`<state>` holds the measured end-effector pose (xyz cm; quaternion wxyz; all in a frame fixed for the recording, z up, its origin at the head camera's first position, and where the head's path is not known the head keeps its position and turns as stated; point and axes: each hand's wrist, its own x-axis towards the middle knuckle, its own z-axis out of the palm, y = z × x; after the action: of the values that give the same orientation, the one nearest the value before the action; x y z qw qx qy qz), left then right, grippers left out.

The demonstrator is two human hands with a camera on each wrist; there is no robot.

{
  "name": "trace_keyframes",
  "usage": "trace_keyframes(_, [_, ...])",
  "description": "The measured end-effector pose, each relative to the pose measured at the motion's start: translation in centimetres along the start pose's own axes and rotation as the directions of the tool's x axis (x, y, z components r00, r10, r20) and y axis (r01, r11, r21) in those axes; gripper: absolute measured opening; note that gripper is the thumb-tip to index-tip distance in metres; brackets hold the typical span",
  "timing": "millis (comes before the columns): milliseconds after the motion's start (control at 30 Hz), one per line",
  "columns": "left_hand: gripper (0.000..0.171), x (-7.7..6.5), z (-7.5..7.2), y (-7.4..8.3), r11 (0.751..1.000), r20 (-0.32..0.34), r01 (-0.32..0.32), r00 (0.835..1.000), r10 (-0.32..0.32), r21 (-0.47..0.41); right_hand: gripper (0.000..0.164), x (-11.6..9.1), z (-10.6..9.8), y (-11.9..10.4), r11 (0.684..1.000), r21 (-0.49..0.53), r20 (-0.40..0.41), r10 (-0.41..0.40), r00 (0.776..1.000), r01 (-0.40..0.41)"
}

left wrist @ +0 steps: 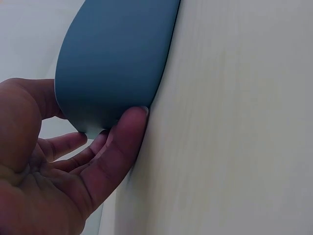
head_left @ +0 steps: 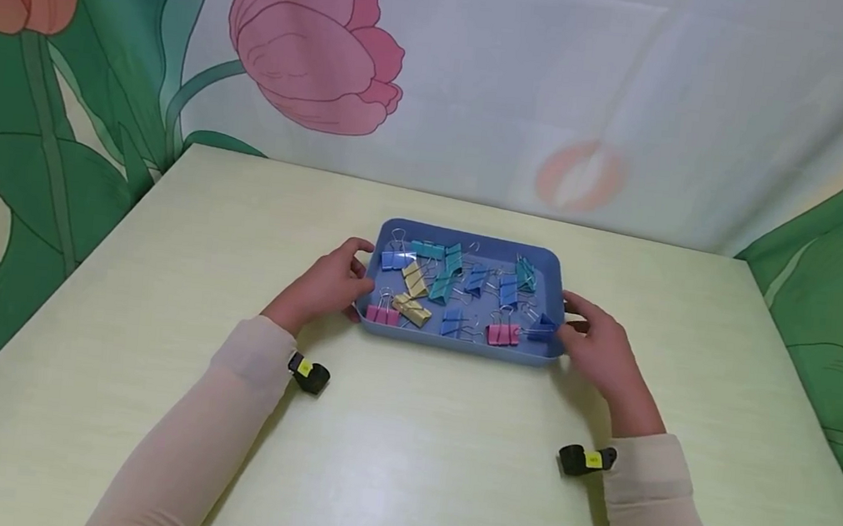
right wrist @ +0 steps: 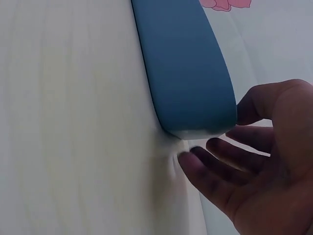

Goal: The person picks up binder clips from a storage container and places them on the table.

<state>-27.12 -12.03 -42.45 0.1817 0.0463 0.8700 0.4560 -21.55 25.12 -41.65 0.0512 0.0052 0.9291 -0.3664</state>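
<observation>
A blue rectangular tray (head_left: pixel 459 348) sits on the table, holding several binder clips. Among them are a pink clip (head_left: pixel 503 334), a yellow clip (head_left: pixel 411 311), a teal clip (head_left: pixel 441 287) and a blue clip (head_left: pixel 508 291). My left hand (head_left: pixel 330 280) grips the tray's left end, thumb at the rim; in the left wrist view its fingers (left wrist: pixel 124 134) curl against the end wall. At the right end, my right hand (head_left: pixel 598 344) holds the rim with its thumb. The right wrist view shows some lower fingers (right wrist: pixel 193 166) just off the wall.
The pale table (head_left: pixel 405 445) extends in front of the tray and to both sides. Behind it hangs a cloth printed with flowers (head_left: pixel 313 45). A black wrist device (head_left: pixel 311 376) is on the left sleeve, and another black device (head_left: pixel 585 460) is on the right.
</observation>
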Motion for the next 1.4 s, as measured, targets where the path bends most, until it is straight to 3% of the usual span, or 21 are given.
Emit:
trace_keyframes(233, [0.062, 0.1, -0.1, 0.2, 1.0, 0.007, 0.003, 1.0, -0.003, -0.006, 0.052, -0.4, 0.1, -0.7, 0.998, -0.037, -0.079, -0.053, 0.995, 0.05])
trace_keyframes(433, [0.062, 0.3, 0.0, 0.2, 1.0, 0.002, -0.014, 1.0, 0.014, -0.018, 0.051, -0.7, 0.1, -1.0, 0.995, -0.06, -0.09, -0.09, 0.992, 0.084])
trace_keyframes(733, [0.062, 0.2, -0.1, 0.2, 0.999, -0.003, -0.029, 1.0, 0.029, -0.028, 0.046, -0.9, 0.4, -1.5, 0.975, -0.063, -0.15, -0.221, 0.964, 0.213])
trace_keyframes(967, [0.062, 0.2, -0.1, 0.0, 0.999, -0.004, -0.01, 1.0, 0.01, -0.03, 0.045, -0.8, 0.6, -1.5, 0.964, -0.05, -0.124, -0.267, 0.956, 0.263])
trace_keyframes(1400, [0.062, 0.0, -0.1, 0.1, 1.0, -0.002, 0.002, 1.0, -0.002, -0.03, 0.042, -1.3, 0.6, -2.5, 0.927, -0.289, -0.011, -0.252, 0.968, 0.239])
